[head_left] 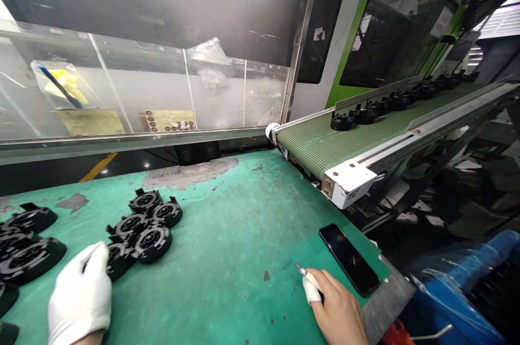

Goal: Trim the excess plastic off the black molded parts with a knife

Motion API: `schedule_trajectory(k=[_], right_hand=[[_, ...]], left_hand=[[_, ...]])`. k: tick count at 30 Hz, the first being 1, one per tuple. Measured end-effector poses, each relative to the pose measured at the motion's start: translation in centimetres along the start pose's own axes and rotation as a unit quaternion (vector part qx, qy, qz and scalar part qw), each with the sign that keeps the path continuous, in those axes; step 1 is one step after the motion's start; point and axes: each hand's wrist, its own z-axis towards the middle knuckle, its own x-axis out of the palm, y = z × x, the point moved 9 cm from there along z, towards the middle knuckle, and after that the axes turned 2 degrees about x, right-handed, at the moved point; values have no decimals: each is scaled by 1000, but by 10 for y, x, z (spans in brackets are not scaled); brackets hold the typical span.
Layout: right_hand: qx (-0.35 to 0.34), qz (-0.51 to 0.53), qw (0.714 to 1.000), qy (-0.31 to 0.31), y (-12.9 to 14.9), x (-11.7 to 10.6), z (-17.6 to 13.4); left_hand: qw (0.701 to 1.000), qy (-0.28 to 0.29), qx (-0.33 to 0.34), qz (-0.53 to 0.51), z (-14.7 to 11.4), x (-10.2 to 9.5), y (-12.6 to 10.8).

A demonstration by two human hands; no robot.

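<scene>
My left hand [81, 293], in a white glove, is at the lower left with its fingers closed at the edge of a black round plastic part [119, 261]. The fingertips hide that part's left side. Several like parts [152, 242] lie bunched against it on the green tabletop [219, 264]. My right hand [336, 307] is bare apart from a white covering on one finger. It grips a small craft knife [300, 269] whose thin metal tip points up and left. Most of the handle is hidden in the hand.
More black parts [30, 258] lie at the far left. A black phone [349, 258] lies beside my right hand. A green conveyor belt [309, 136] carrying several black parts slopes down to the table. Blue plastic sheeting [459, 280] is at the lower right, a machine behind.
</scene>
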Motion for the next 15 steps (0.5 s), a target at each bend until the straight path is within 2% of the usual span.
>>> schedule_trajectory(k=[15], right_hand=[[5, 7, 1000, 9, 0, 1, 1]], left_hand=[[1000, -2, 2, 2, 1, 0, -1]])
